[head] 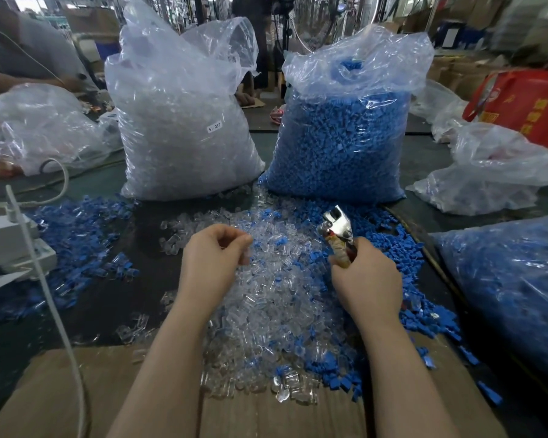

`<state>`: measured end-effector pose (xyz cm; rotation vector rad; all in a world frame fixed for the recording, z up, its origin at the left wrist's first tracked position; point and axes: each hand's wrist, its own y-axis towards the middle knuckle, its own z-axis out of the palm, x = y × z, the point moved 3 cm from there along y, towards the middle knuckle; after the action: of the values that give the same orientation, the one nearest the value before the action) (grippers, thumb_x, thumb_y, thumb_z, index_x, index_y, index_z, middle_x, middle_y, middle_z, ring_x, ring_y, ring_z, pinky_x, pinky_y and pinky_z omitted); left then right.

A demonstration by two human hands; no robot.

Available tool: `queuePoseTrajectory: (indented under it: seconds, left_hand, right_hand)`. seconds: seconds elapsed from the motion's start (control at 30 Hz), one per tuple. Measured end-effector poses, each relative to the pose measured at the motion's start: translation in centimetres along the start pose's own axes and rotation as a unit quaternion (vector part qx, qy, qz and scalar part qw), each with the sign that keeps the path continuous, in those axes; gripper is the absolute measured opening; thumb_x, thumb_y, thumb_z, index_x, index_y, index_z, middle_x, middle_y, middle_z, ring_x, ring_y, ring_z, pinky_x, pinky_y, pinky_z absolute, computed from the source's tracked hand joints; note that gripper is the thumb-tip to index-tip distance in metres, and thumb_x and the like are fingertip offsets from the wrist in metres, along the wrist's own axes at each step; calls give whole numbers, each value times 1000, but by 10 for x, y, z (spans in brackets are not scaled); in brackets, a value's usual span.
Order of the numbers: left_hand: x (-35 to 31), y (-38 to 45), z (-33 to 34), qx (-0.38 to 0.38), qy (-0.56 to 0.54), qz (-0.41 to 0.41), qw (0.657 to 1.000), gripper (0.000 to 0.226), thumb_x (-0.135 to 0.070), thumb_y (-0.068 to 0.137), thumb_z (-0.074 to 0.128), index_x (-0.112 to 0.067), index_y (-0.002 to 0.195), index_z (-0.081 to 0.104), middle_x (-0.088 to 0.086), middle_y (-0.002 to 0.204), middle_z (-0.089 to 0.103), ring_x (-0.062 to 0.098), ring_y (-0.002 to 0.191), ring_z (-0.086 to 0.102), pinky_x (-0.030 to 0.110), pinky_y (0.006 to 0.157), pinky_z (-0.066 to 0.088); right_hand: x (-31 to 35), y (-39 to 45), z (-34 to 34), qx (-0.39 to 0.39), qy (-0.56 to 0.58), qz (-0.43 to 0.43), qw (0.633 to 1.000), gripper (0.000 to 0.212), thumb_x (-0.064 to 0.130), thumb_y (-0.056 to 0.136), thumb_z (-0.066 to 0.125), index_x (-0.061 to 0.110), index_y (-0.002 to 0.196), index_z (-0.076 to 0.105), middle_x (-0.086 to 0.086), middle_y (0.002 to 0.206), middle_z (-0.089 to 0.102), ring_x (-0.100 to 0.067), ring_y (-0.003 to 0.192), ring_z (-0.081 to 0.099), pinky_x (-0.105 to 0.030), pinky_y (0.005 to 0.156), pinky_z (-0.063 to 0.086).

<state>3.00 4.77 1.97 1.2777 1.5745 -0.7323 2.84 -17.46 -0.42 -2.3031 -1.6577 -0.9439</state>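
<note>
One wide-angle view looked from the person's head, forward and down, close above the surface (108,311). The left hand (214,257) and the right hand (366,279) sat near its middle, forearms entering from the bottom edge.

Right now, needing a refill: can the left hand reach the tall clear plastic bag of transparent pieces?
Probably yes: only loose pieces lie between the left hand and that bag, though it pinches a clear piece.

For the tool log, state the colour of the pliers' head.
Shiny silver: the pliers in the right hand, head view.
</note>
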Motion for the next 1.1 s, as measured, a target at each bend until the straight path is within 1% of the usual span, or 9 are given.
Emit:
queuePoseTrajectory:
  seconds: [0.07,0.2,0.3,0.4,0.53,0.77,0.87,0.97,1.1]
  left_hand:
    - [-2,-1,4,27,-98,-25,994,3,-13,91,67,-14,89,69,-1,69,71,9,63,70,18,62,56]
    - [-6,-4,12,95,-227,-62,967,10,-2,92,62,-8,96,69,-1,70,72,13,69,72,17,67,56]
    - [-8,-7,17,130,-297,-86,942,13,2,90,62,-6,96,71,3,72,73,17,74,73,19,70,56]
    - [-10,-8,19,154,-335,-102,924,19,7,88,61,-4,98,72,9,81,74,21,81,74,19,72,57]
    - [-14,-12,21,180,-352,-107,912,22,10,87,60,-4,99,72,12,88,76,22,84,74,20,73,57]
    - [-19,-16,30,178,-359,-111,909,19,5,85,65,-5,99,71,7,85,76,17,79,74,19,71,57]
    - [-20,-18,33,182,-356,-103,911,19,-1,80,70,-4,98,71,9,86,76,17,80,74,20,73,57]
    - [-21,-18,35,185,-342,-96,916,30,-10,67,75,-5,96,72,10,85,76,19,82,74,21,75,58]
    - [-20,-18,37,163,-319,-102,928,36,-21,68,75,-2,98,71,7,81,76,16,76,74,18,70,56]
  right_hand:
    - [1,0,1,3,38,-11,999,18,37,88,62,26,83,49,7,74,54,-19,66,48,-32,59,32]
    - [2,0,1,11,80,-25,996,23,37,87,64,28,76,45,14,70,51,-7,63,46,-29,52,28]
    - [5,-2,1,27,120,-35,992,13,35,88,64,27,84,55,9,75,59,-20,71,56,-33,58,39]
    - [9,-2,1,35,160,-43,986,11,32,88,65,23,93,61,2,85,66,-24,80,61,-42,70,52]
    - [11,-4,-1,39,201,-58,977,9,31,88,67,24,89,60,4,81,64,-23,78,61,-44,71,52]
    - [15,-6,-2,37,251,-74,964,12,32,86,71,25,85,61,7,74,63,-19,71,59,-43,68,52]
    - [14,-6,-1,32,258,-78,962,14,31,86,71,28,82,59,10,71,63,-11,67,58,-38,64,50]
    - [13,-6,-2,29,268,-77,960,15,30,85,71,28,80,58,15,71,63,-7,65,57,-34,60,47]
    - [15,-7,-3,29,281,-82,956,14,28,85,72,20,82,61,5,67,61,-13,62,56,-41,63,50]
